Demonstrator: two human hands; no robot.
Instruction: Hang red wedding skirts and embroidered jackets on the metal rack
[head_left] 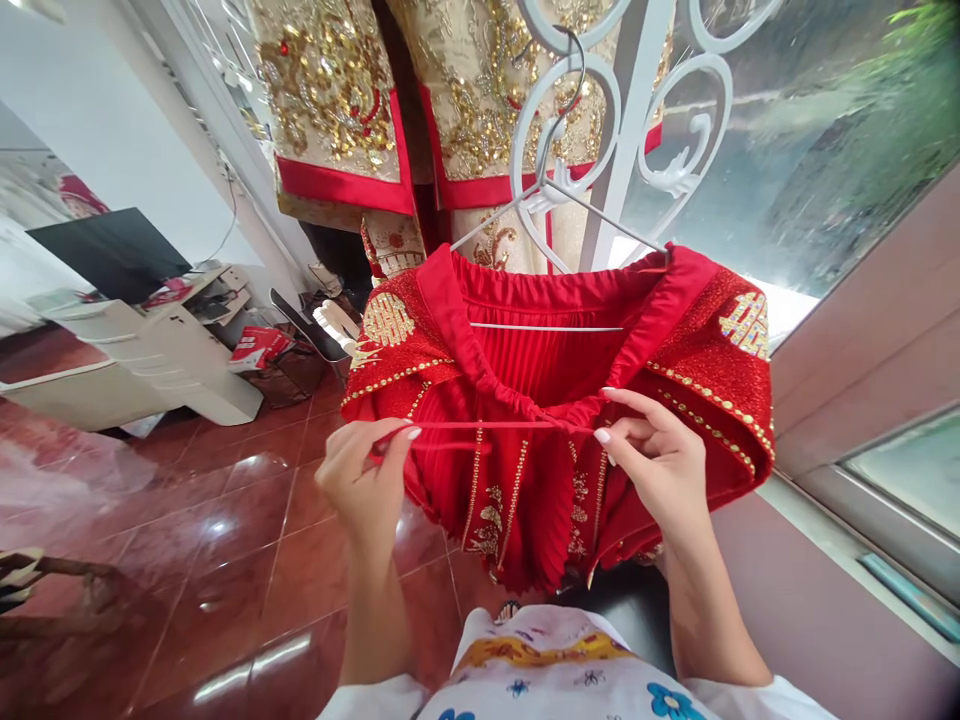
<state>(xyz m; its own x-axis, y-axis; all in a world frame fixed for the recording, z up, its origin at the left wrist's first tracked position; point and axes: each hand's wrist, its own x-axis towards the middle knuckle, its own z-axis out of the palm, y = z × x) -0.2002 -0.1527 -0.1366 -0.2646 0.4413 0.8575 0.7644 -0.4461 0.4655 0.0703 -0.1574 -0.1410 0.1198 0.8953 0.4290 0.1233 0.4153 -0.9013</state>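
step in hand, as judged: drawing the red cord (pixel 480 426) out straight at the front of the waistband (pixel 559 285). left hand (pixel 365 475): thumb and fingers pinched on the cord, out to the left of the gather. right hand (pixel 660 460): thumb and forefinger pinching the waistband beside the spot where the cord meets it; exact exit point too bunched to tell. cord looks taut between the two; a blurred red strand trails just below it

judgement on the next move: any further pull calls for a steady left pinch and a firm right one, so that the cloth is braced against the cord; a slack right pinch could let the gathers bunch unevenly

location: red pleated garment (pixel 540 500) hangs before the wearer from a wire hanger (pixel 543 165), whose hook is up at the white scrollwork (pixel 625 130)

appearance: bright red, waistband ruched and dipping to a v at the front, fine pleats inside and below. glittery side panels, each with a pale, gold-edged emblem: left emblem (pixel 388 320), right emblem (pixel 745 323). rows of gold beads edge the panels; gold embroidery (pixel 491 520) runs down the front, partly lost in the folds
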